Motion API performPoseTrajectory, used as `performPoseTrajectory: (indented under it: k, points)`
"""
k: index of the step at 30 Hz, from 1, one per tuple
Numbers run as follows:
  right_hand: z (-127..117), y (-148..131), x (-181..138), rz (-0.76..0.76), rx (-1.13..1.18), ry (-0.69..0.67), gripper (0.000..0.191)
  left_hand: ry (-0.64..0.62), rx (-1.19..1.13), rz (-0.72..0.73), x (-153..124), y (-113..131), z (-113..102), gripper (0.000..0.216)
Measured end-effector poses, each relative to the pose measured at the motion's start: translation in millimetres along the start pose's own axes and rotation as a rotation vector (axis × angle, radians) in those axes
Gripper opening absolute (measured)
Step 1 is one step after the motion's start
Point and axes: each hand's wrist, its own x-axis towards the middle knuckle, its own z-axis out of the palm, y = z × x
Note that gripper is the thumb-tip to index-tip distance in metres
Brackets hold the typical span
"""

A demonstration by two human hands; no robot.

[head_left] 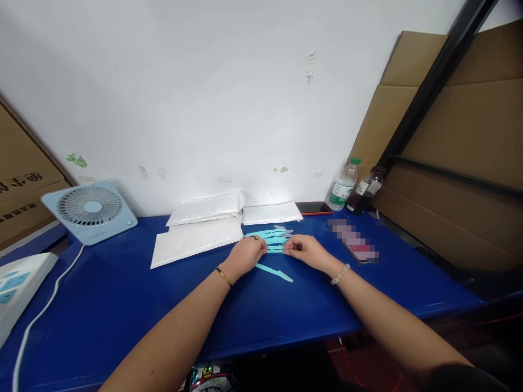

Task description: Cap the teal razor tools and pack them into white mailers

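Several slim turquoise eyebrow razors lie in a loose group on the blue table, some with clear-looking tips. My left hand is closed in a pinch at the left ends of the nearer ones. Facing it, my right hand pinches the right end of an eyebrow razor that spans the gap between both hands. Overlap with the razors behind makes its exact outline hard to see. Closer to me, a single loose razor lies at a slant, its left end by my left hand.
White padded packets lie left of the razors and along the wall. A dark phone, a pixelated phone, a green-capped bottle and a dark bottle are right. Leftward are a fan and its white cable.
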Motion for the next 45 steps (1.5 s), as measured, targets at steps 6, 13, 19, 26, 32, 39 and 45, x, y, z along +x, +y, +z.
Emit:
performPoseTrajectory:
  k: [6, 13, 19, 26, 32, 39, 45]
  points:
    - [3, -10, 0, -0.09, -0.046, -0.082, 0.015, -0.033, -0.059, 0.034, 0, 11, 5, 0.016]
    - [-21, 4, 3, -0.067, -0.187, 0.087, 0.019, 0.064, -0.008, -0.051, 2, -1, 3, 0.021]
    - [-17, 6, 8, -0.073, -0.273, 0.059, 0.015, 0.046, 0.05, -0.136, 6, -8, 5, 0.012]
    - [-16, -4, 6, -0.19, -0.512, 0.016, 0.01, 0.019, 0.014, -0.254, -1, -7, -5, 0.011]
    - [-18, -1, 4, -0.194, -0.38, -0.031, 0.011, 0.018, 0.0, -0.258, -4, -9, -7, 0.01]
    - [-15, -3, 6, -0.19, -0.284, -0.045, 0.013, 0.03, -0.001, -0.241, -2, -8, -3, 0.011]
    - [-13, -3, 7, -0.184, -0.254, -0.063, 0.019, 0.009, -0.061, -0.178, -1, -5, 3, 0.017]
